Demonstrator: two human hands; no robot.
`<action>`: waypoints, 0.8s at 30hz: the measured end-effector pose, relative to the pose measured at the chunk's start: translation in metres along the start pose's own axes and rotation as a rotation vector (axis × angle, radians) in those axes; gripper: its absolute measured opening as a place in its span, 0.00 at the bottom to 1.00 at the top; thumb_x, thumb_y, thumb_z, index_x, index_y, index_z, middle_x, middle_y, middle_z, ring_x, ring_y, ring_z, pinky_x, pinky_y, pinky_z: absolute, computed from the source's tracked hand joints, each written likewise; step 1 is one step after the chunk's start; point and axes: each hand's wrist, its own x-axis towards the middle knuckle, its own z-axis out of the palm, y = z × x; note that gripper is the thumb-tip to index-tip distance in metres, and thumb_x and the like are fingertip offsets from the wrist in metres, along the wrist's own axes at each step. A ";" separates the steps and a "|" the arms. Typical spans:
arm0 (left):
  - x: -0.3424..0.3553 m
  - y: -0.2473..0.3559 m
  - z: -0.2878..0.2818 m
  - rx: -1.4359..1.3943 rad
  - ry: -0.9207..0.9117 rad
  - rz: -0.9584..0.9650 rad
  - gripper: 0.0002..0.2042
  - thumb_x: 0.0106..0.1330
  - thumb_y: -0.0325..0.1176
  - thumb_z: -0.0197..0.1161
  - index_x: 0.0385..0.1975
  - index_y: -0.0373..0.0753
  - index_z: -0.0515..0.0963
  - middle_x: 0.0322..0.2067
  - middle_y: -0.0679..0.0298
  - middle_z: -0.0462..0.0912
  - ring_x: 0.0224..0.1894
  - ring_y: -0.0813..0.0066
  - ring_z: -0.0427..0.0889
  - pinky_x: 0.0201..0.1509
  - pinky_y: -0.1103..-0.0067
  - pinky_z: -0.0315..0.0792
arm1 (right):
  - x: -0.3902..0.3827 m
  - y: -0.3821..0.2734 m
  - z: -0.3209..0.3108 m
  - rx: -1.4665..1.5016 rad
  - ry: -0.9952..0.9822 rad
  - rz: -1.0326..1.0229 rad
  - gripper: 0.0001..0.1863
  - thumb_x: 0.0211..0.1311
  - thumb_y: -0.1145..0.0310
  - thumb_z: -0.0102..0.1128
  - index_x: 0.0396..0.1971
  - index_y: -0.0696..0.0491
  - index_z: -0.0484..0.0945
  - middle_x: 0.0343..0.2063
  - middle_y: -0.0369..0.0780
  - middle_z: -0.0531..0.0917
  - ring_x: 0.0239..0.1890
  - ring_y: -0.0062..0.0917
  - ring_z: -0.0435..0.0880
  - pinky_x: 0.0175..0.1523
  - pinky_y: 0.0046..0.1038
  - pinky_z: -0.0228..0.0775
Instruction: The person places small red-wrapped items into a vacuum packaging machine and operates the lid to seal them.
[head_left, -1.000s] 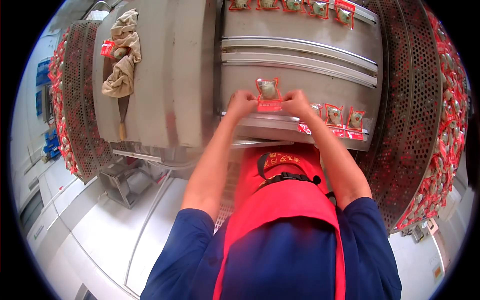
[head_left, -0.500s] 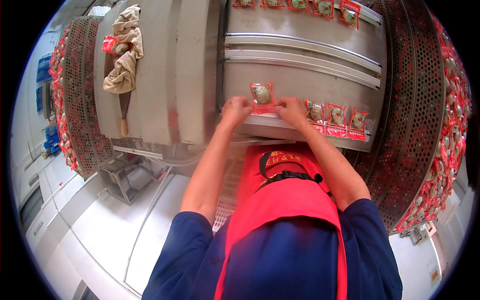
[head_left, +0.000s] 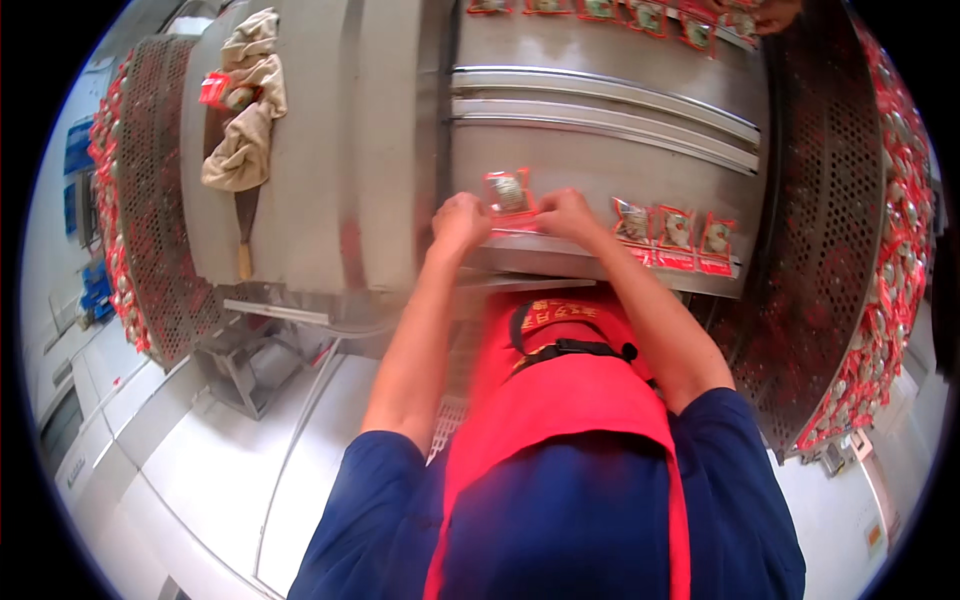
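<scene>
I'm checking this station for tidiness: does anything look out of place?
Yes: a small red-and-clear plastic packet lies by the crumpled beige cloth on the grey metal surface at left, apart from the row of three red-edged packets at right. A wooden-handled metal blade pokes from under that cloth.

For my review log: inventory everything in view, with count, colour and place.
Steel plate: 1, grey, centre.
Held packet: 1, red-trimmed, plate's near edge.
Row packets: 3, red-trimmed, near right.
Far packets: at least 5, red-trimmed, top.
Heaped packets: many, red-trimmed, both sides.
Cloth: 1, beige, left.
Loose packet: 1, red-trimmed, at cloth.
Wooden-handled blade: 1, grey, partly under cloth.
Rails: 2, silver, across plate.
Perforated panels: several, grey, both sides.
Unclear objects: several, blue, far left.
Other person's hand: 1, bare, upper right.
Apron: 1, red, torso.
Shirt: 1, navy, torso.
Left grip, right grip: 2, bare, pinching held packet.
</scene>
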 end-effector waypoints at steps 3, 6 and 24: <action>0.000 -0.002 -0.008 0.044 -0.063 0.007 0.10 0.57 0.36 0.66 0.34 0.38 0.86 0.42 0.48 0.86 0.48 0.49 0.85 0.53 0.60 0.79 | 0.005 -0.016 0.008 -0.072 -0.089 0.110 0.12 0.46 0.65 0.69 0.28 0.58 0.87 0.23 0.44 0.86 0.27 0.27 0.84 0.37 0.32 0.77; 0.004 -0.006 -0.008 0.149 -0.097 0.025 0.12 0.57 0.35 0.66 0.38 0.36 0.85 0.43 0.46 0.85 0.48 0.49 0.85 0.53 0.61 0.79 | 0.008 -0.041 0.001 -0.159 -0.210 0.170 0.13 0.46 0.64 0.70 0.28 0.59 0.86 0.24 0.44 0.86 0.28 0.28 0.85 0.38 0.32 0.78; -0.069 -0.027 0.056 -1.405 -0.120 -0.389 0.22 0.68 0.50 0.64 0.39 0.33 0.76 0.28 0.59 0.80 0.20 0.74 0.80 0.17 0.77 0.77 | 0.015 -0.043 0.014 0.288 -0.100 0.164 0.12 0.51 0.75 0.66 0.37 0.60 0.83 0.24 0.37 0.84 0.22 0.17 0.79 0.25 0.23 0.69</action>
